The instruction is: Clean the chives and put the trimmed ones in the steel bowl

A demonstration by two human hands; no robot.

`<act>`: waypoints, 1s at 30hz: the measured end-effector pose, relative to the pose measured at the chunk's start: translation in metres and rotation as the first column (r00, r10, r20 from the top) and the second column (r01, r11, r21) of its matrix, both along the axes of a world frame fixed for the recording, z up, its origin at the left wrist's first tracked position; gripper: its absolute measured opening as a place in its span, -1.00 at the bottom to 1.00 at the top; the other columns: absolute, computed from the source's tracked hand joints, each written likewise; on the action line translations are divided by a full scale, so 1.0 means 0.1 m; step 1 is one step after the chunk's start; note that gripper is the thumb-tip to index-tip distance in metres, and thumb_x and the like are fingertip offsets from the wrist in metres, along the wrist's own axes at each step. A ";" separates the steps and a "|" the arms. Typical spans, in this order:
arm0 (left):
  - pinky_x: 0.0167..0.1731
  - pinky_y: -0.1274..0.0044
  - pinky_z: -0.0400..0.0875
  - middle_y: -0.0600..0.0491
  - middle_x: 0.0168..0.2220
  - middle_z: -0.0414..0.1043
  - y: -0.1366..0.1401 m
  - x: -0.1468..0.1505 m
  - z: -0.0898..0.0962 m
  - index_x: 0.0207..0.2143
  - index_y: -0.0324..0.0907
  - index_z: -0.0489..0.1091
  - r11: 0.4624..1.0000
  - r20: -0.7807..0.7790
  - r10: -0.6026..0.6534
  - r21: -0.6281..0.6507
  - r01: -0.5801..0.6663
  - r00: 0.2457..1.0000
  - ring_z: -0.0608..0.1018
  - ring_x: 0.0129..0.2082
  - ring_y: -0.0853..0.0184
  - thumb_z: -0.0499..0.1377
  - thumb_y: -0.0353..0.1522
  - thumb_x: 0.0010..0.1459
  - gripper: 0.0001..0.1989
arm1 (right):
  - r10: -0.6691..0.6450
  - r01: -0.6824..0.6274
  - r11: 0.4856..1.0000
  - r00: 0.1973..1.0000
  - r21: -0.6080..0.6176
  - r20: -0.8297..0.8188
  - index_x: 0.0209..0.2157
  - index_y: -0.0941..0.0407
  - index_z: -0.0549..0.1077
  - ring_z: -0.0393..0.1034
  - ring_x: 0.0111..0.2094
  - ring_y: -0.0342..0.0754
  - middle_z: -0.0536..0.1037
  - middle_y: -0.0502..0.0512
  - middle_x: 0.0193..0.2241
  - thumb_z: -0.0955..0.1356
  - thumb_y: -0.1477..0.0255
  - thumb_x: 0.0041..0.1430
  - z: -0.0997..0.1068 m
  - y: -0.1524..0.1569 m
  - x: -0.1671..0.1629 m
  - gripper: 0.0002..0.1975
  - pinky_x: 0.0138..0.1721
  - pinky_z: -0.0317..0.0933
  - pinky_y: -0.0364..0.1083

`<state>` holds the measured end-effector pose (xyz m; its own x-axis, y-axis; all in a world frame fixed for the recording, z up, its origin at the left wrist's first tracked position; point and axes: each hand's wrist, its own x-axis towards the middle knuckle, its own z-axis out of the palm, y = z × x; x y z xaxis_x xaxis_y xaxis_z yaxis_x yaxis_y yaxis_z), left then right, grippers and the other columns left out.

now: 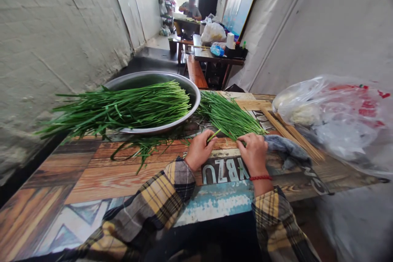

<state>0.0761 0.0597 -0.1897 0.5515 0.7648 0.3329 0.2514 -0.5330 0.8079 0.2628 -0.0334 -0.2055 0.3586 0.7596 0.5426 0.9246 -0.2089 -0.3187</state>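
**Green stalk (215, 134) held above counter (113, 163)**

The stalk is pinched by the left hand (199, 150); whether the right hand (253, 151) pinches anything cannot be told. Loose greens (230, 115) are laid right of the basin (153, 129), presumably for easy reach.

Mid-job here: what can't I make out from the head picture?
All in the head view:
Right hand: its back hides the grip.
Round silver metal bowl: long green leafy stalks hide its bottom.
Clear plastic bag with red print: right edge cuts it off.
Distant person in grey: handwork too small.
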 end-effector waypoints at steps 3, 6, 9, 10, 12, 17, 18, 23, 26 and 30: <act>-0.39 0.58 0.16 0.14 -0.50 0.28 0.02 0.00 -0.01 -0.45 -0.21 0.30 1.000 0.028 0.021 -0.015 -0.020 0.999 0.31 -0.46 0.44 0.01 -0.32 0.22 -0.78 | 0.206 -0.200 0.978 0.961 0.051 -0.184 -0.40 0.05 0.54 0.34 -0.23 0.02 0.55 0.10 -0.34 0.33 0.32 0.17 0.04 0.05 -0.09 -0.83 -0.15 0.15 0.01; -0.38 0.59 0.19 0.13 -0.50 0.31 0.04 0.00 -0.02 -0.45 -0.21 0.32 0.998 0.059 0.052 -0.046 -0.049 0.997 0.32 -0.44 0.43 -0.01 -0.32 0.24 -0.76 | 0.371 -0.373 0.925 0.845 0.074 -0.386 -0.31 0.04 0.55 0.41 -0.25 -0.01 0.58 0.08 -0.31 0.27 0.27 0.22 0.06 0.09 -0.18 -0.75 -0.15 0.23 -0.01; -0.36 0.58 0.23 0.11 -0.46 0.35 0.07 0.00 -0.03 -0.41 -0.22 0.36 0.995 0.076 0.072 -0.067 -0.067 0.995 0.35 -0.42 0.42 -0.01 -0.33 0.23 -0.77 | 0.319 -0.336 0.940 0.793 0.064 -0.520 -0.20 0.06 0.54 0.45 -0.31 -0.02 0.59 0.08 -0.35 0.20 0.23 0.26 0.06 0.09 -0.19 -0.66 -0.21 0.27 -0.03; -0.35 0.58 0.24 0.11 -0.46 0.36 0.08 0.00 -0.03 -0.41 -0.22 0.36 0.995 0.080 0.077 -0.069 -0.071 0.994 0.36 -0.41 0.42 -0.01 -0.33 0.23 -0.77 | 0.284 -0.296 0.953 0.790 0.067 -0.543 -0.20 0.08 0.54 0.45 -0.34 -0.02 0.58 0.08 -0.39 0.19 0.21 0.26 0.06 0.08 -0.18 -0.64 -0.24 0.27 -0.05; -0.34 0.58 0.25 0.10 -0.45 0.37 0.08 0.00 -0.03 -0.41 -0.22 0.37 0.994 0.085 0.089 -0.072 -0.083 0.992 0.37 -0.40 0.41 0.00 -0.33 0.23 -0.78 | 0.244 -0.244 0.967 0.798 0.074 -0.551 -0.28 0.11 0.54 0.43 -0.38 -0.03 0.57 0.07 -0.44 0.21 0.18 0.24 0.05 0.07 -0.17 -0.63 -0.31 0.25 -0.08; -0.31 0.58 0.26 0.09 -0.43 0.39 0.09 0.00 -0.03 -0.40 -0.22 0.37 0.988 0.103 0.122 -0.108 -0.111 0.987 0.39 -0.38 0.41 0.01 -0.34 0.23 -0.78 | 0.309 -0.344 0.938 0.887 -0.044 -0.345 -0.60 0.07 0.44 0.29 -0.49 -0.09 0.46 0.00 -0.59 0.33 0.15 0.13 0.06 0.04 -0.15 -0.65 -0.40 0.12 -0.10; -0.31 0.58 0.26 0.09 -0.42 0.40 0.09 0.00 -0.03 -0.40 -0.22 0.37 0.987 0.106 0.123 -0.118 -0.110 0.987 0.39 -0.38 0.41 0.01 -0.34 0.23 -0.78 | 0.335 -0.377 0.921 0.894 -0.096 -0.297 -0.62 0.07 0.42 0.27 -0.49 -0.09 0.44 -0.01 -0.61 0.36 0.15 0.09 0.07 0.03 -0.15 -0.66 -0.39 0.11 -0.10; -0.34 0.59 0.27 0.10 -0.45 0.38 0.09 0.00 -0.03 -0.41 -0.22 0.37 0.986 0.110 0.127 -0.122 -0.113 0.986 0.38 -0.39 0.42 0.01 -0.34 0.24 -0.77 | 0.459 -0.519 0.812 0.850 -0.265 -0.259 -0.50 0.05 0.49 0.32 -0.40 -0.07 0.49 -0.02 -0.52 0.43 0.22 0.01 0.10 0.00 -0.12 -0.80 -0.30 0.11 -0.08; -0.34 0.59 0.28 0.10 -0.45 0.39 0.08 0.00 -0.03 -0.39 -0.22 0.41 0.991 0.105 0.108 -0.091 -0.099 0.989 0.39 -0.39 0.41 0.02 -0.36 0.23 -0.78 | 0.479 -0.559 0.804 0.810 -0.200 -0.338 -0.47 0.06 0.47 0.34 -0.36 -0.05 0.51 0.01 -0.47 0.36 0.28 0.10 0.12 0.00 -0.14 -0.83 -0.26 0.16 -0.06; -0.32 0.56 0.28 0.05 -0.42 0.39 0.05 -0.01 -0.02 -0.31 -0.19 0.51 0.999 0.046 -0.007 0.032 0.005 0.999 0.42 -0.34 0.36 0.07 -0.38 0.21 -0.79 | 0.444 -0.531 0.847 0.741 -0.035 -0.503 -0.43 0.06 0.46 0.37 -0.38 -0.06 0.52 0.00 -0.44 0.33 0.27 0.13 0.14 0.02 -0.21 -0.83 -0.29 0.23 -0.08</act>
